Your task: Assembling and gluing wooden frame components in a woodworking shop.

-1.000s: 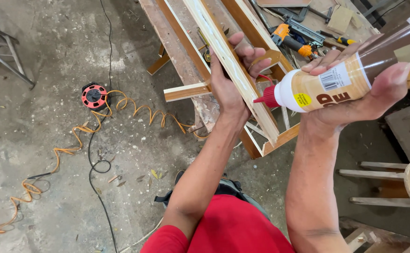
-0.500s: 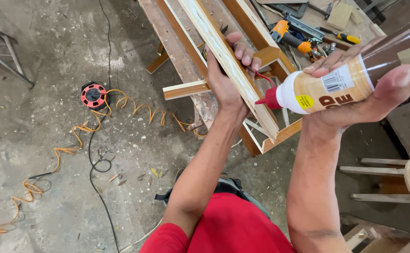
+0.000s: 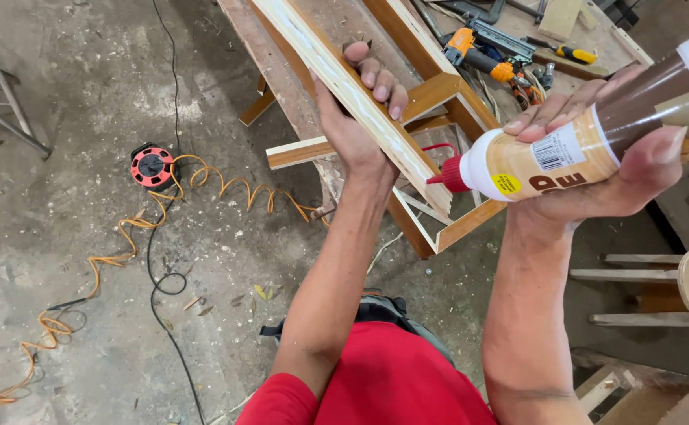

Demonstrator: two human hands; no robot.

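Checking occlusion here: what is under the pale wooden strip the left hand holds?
Under the pale wooden strip gripped by the left hand lie a brown wooden frame and a workbench. The strip and hand cover the frame's middle. The glue bottle nozzle points at the strip's end.

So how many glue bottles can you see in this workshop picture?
1. A tan plastic glue bottle with a red nozzle lies in the right hand, nozzle pointing at the pale wooden strip gripped by the left hand. Others could be hidden among the cluttered bench tools.
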